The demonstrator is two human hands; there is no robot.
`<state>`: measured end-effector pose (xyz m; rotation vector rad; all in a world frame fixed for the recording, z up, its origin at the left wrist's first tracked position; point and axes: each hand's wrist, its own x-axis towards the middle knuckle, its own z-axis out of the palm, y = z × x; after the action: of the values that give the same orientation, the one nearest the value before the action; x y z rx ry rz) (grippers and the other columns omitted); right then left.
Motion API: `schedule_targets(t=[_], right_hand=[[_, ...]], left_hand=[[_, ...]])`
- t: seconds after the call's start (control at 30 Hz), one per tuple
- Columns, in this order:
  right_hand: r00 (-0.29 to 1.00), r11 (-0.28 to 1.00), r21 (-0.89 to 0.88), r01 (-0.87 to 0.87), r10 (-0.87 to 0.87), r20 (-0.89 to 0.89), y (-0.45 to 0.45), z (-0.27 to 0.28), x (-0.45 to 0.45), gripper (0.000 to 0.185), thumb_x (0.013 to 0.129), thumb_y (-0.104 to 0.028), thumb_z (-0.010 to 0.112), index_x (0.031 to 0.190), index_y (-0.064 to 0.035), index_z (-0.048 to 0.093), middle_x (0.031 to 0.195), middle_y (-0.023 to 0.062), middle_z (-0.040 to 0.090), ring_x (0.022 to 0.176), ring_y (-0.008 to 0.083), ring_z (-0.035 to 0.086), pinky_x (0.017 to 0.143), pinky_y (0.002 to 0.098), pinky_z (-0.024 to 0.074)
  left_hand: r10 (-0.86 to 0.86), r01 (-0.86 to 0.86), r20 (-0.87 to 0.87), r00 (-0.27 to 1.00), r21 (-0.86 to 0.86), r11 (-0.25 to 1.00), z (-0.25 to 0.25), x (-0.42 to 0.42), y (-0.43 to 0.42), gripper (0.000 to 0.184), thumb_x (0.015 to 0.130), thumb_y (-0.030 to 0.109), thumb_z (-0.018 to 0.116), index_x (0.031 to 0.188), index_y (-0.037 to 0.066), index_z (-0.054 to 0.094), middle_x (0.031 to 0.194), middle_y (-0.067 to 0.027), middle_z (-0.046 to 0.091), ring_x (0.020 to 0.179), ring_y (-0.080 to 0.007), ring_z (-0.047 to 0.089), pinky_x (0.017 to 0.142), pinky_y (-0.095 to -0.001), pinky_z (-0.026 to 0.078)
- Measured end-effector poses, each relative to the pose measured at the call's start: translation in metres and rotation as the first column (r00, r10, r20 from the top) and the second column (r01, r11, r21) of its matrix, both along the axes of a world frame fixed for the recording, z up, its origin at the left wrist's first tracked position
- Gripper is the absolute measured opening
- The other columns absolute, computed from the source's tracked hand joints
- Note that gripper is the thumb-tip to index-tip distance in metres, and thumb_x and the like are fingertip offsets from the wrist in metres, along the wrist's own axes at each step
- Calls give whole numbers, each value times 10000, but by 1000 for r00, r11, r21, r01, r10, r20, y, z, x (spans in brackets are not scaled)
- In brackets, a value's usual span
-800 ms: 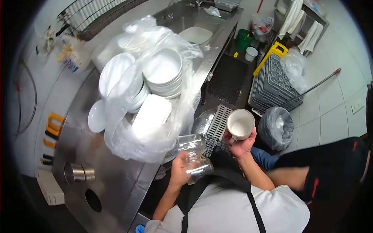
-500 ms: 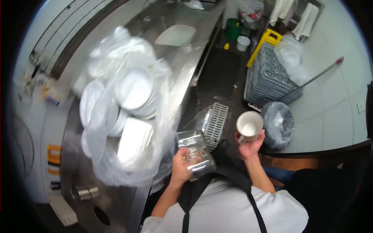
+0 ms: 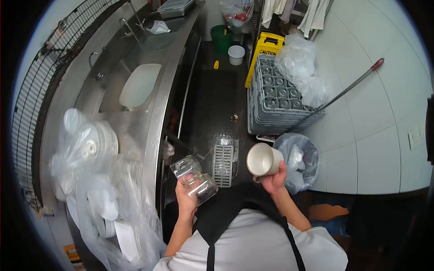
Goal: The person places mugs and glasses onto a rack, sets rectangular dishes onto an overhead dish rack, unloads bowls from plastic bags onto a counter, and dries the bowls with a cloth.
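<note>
My left hand (image 3: 184, 196) is closed around two clear glass jars (image 3: 202, 189), one lying tilted against the other. They are held beside the counter's front edge, over the floor. My right hand (image 3: 275, 181) grips a cream-white mug (image 3: 261, 161) by its side. The mug's mouth faces up and its inside looks bare. Beyond the mug stands a bin with a clear liner (image 3: 302, 174). Plates and dishes wrapped in clear plastic (image 3: 108, 198) rest on the counter to the left of my left hand.
A steel counter (image 3: 169, 97) runs along the left, with a sink holding a white tub (image 3: 140, 86). Grey racks of glasses (image 3: 273, 106) are stacked at the right, beside a yellow caution sign (image 3: 266, 45). A long handle (image 3: 348, 88) leans there. A floor drain grate (image 3: 222, 165) lies ahead.
The view has turned left to right, so the wrapped dishes now sit lower left and the racks nearer the middle. Both hands keep hold of the jars and the mug.
</note>
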<state>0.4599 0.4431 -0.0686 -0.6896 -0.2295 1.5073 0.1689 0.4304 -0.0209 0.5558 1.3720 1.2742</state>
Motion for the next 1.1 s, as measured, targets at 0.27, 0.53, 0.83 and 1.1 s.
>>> schedule_targets(t=[0.27, 0.53, 0.83, 1.1], right_hand=[[987, 985, -86, 152, -155, -32, 155, -33, 22, 741, 871, -529, 593, 1428, -66, 435, 1405, 115, 523, 1298, 299, 500, 1088, 479, 392], [958, 932, -236, 274, -243, 152, 386, -15, 20, 595, 881, -567, 579, 1299, -146, 539, 1147, 32, 638, 964, 230, 624, 638, 352, 475], [950, 907, -307, 290, -234, 207, 625, 8, 28, 516, 917, -472, 613, 1309, -152, 516, 1186, 29, 629, 1039, 219, 619, 749, 373, 504], [984, 896, -419, 145, -84, 160, 890, -36, 62, 479, 900, -463, 641, 1280, -194, 532, 1143, 17, 640, 1006, 191, 621, 716, 372, 468]], left_hand=[[-121, 125, 41, 992, -99, 987, -42, 24, 191, 287, 869, -88, 633, 1113, 25, 532, 1020, -104, 637, 848, -177, 661, 729, -305, 596], [-425, 443, 132, 896, -192, 876, -54, 43, 453, 291, 846, -68, 683, 1093, 13, 552, 1010, -102, 646, 849, -165, 657, 716, -311, 596], [-512, 512, 19, 859, -2, 859, -26, 70, 715, 277, 835, -36, 706, 1072, -2, 569, 1010, -104, 655, 877, -151, 644, 737, -300, 570], [-225, 227, 61, 972, -19, 974, 7, 90, 861, 268, 877, -45, 637, 1119, 40, 561, 1045, -102, 662, 868, -183, 675, 770, -331, 583]])
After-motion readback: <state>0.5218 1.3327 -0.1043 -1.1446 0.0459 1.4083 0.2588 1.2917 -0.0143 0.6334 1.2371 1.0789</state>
